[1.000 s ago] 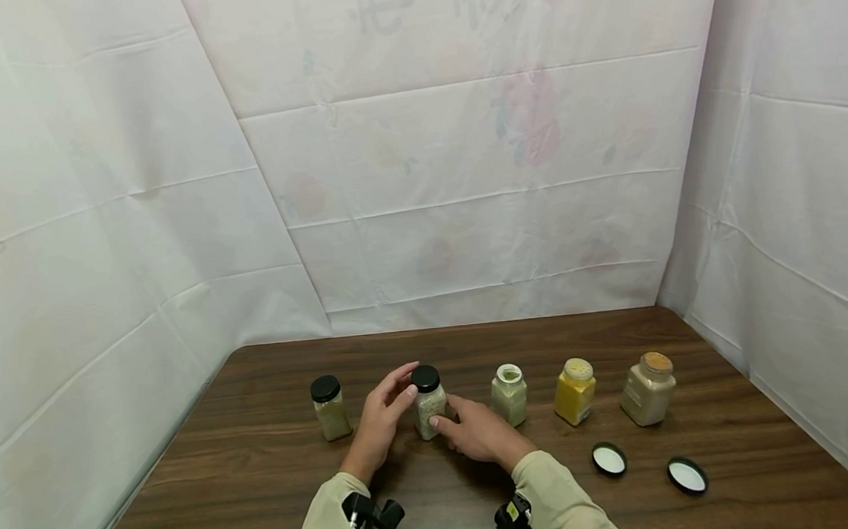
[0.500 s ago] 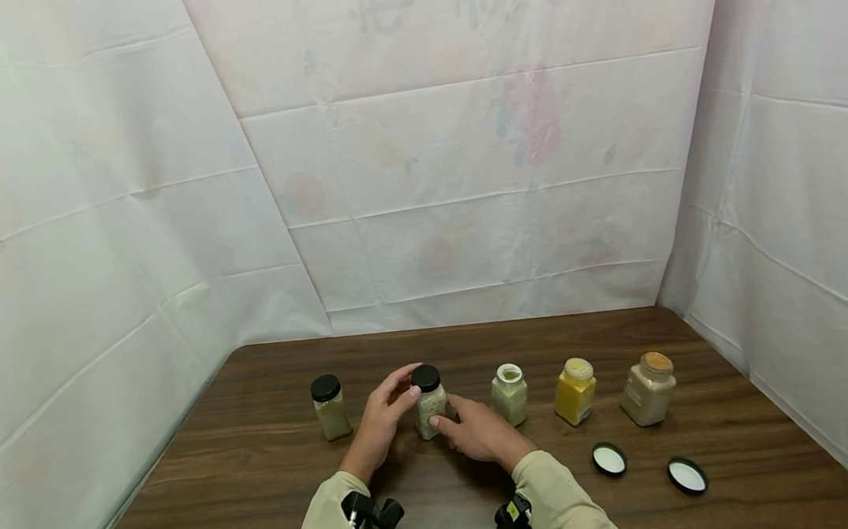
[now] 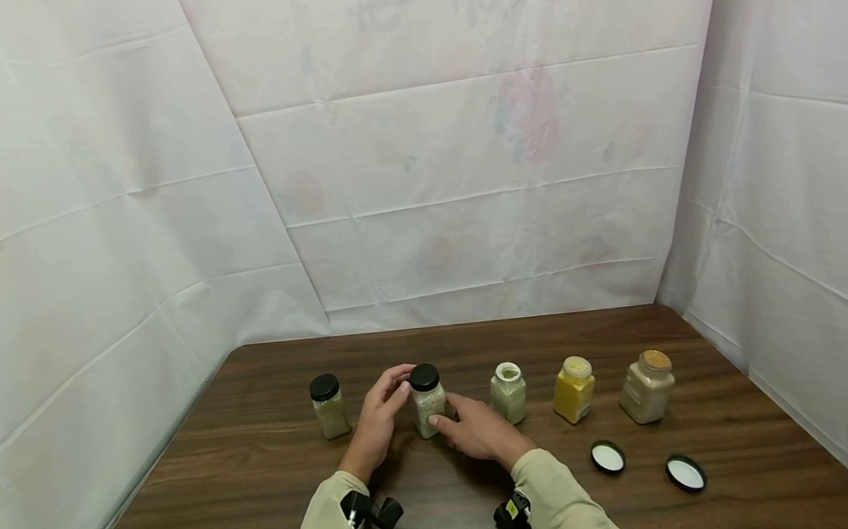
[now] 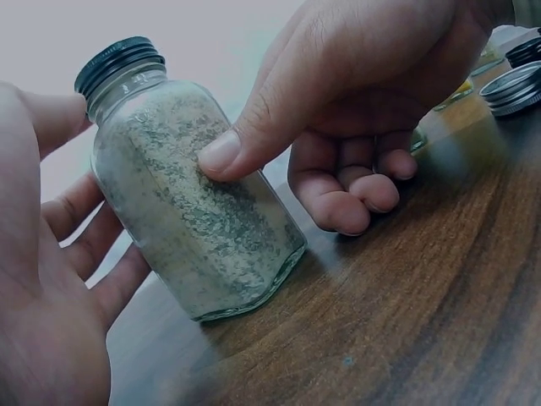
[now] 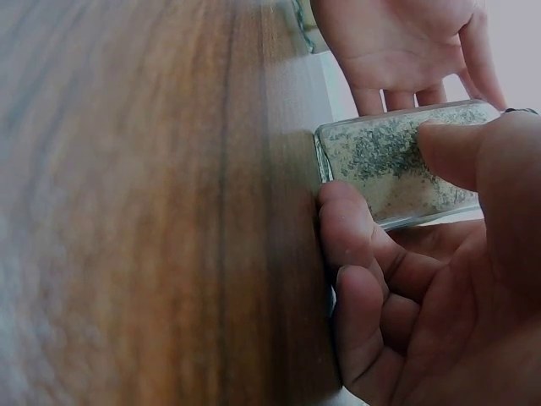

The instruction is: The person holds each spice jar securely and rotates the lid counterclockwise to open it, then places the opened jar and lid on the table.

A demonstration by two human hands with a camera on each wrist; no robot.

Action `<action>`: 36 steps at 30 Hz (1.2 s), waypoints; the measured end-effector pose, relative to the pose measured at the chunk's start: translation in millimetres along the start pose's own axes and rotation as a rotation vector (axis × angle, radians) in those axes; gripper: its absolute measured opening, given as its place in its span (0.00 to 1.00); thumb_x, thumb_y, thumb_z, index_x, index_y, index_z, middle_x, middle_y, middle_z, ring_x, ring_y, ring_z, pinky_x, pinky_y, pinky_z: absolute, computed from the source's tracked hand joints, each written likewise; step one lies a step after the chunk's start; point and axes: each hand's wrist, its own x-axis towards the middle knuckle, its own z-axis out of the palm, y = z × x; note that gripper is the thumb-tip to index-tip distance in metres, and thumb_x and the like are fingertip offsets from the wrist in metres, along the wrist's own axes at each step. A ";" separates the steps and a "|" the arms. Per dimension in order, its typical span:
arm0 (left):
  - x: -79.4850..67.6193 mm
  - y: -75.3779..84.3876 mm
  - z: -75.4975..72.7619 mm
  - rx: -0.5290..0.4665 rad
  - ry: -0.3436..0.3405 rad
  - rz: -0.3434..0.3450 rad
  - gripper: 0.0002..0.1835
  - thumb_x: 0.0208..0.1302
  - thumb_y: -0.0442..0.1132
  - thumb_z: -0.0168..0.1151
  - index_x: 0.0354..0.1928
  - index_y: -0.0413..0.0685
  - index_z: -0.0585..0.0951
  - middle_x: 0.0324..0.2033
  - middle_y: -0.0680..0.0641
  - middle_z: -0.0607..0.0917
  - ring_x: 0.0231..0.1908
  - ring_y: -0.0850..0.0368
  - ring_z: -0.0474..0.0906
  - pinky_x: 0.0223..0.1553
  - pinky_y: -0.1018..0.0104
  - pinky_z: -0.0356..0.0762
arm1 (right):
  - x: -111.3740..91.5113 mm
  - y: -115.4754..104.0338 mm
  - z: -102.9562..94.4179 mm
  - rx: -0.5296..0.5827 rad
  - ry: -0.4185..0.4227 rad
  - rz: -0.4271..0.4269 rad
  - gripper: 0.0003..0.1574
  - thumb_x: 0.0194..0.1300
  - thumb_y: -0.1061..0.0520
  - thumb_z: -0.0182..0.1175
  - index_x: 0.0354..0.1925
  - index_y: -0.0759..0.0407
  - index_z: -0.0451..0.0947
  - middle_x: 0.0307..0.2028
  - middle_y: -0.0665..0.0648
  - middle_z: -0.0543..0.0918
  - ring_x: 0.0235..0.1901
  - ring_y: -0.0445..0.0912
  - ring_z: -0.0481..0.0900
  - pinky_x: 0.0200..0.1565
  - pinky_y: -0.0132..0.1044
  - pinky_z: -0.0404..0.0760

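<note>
- a flake-filled jar (image 3: 428,410), clear glass with pale and dark flecks inside, stood upright on a brown wood-grain surface (image 3: 213,471), between a person's two bare hands, left of centre in the row of jars.
- its black lid (image 3: 424,377) was on.
- the right hand (image 3: 477,432) was clamped on the flake-filled jar, low on its right side, with the thumb flat against the glass.
- the left hand (image 3: 379,415) was spread, thumb and fingers apart and loosely straight, around the left side near the lid; whether its thumb touched the lid could not be told.
- further left stood a second jar (image 3: 331,414), also capped in black.
- to the right stood three uncapped jars: a pale green jar (image 3: 508,399) just beyond the right hand, then a yellow jar (image 3: 574,394), then a tan jar (image 3: 646,394) with an orange mouth.
- two loose lids (image 3: 608,457) lay in front of these, white linings up.
- both forearms wore pale sleeves (image 3: 563,491); black wrist cameras (image 3: 371,510) were strapped on.
- white sheeting (image 3: 463,176), faintly patterned, hung behind and at both sides.
</note>
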 end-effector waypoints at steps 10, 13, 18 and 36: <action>-0.6 -1.2 -0.2 -0.012 0.011 0.009 0.18 0.76 0.38 0.55 0.62 0.36 0.74 0.53 0.39 0.79 0.53 0.55 0.75 0.54 0.65 0.72 | -0.5 -0.9 0.2 0.010 -0.006 0.009 0.39 0.74 0.39 0.55 0.72 0.59 0.64 0.32 0.51 0.80 0.30 0.46 0.79 0.31 0.44 0.78; -0.8 -1.1 -0.7 0.001 -0.007 0.004 0.19 0.76 0.38 0.55 0.64 0.38 0.74 0.54 0.40 0.79 0.54 0.55 0.75 0.55 0.66 0.72 | -0.6 -0.9 0.4 0.008 -0.004 0.004 0.38 0.75 0.39 0.55 0.71 0.59 0.64 0.32 0.51 0.80 0.30 0.46 0.79 0.30 0.44 0.78; -1.3 -0.9 -2.3 0.022 -0.044 -0.012 0.21 0.77 0.39 0.54 0.68 0.42 0.74 0.58 0.41 0.79 0.57 0.55 0.75 0.57 0.67 0.70 | -0.7 -0.8 0.7 -0.006 -0.006 0.005 0.38 0.75 0.39 0.55 0.72 0.59 0.64 0.32 0.51 0.80 0.30 0.45 0.79 0.31 0.44 0.77; -0.3 3.1 -0.9 -0.002 -0.078 -0.006 0.21 0.75 0.35 0.55 0.67 0.41 0.73 0.59 0.35 0.76 0.58 0.44 0.71 0.56 0.67 0.70 | 0.8 2.0 0.2 -0.002 -0.006 0.006 0.41 0.74 0.39 0.55 0.73 0.61 0.62 0.32 0.51 0.81 0.31 0.45 0.80 0.32 0.45 0.77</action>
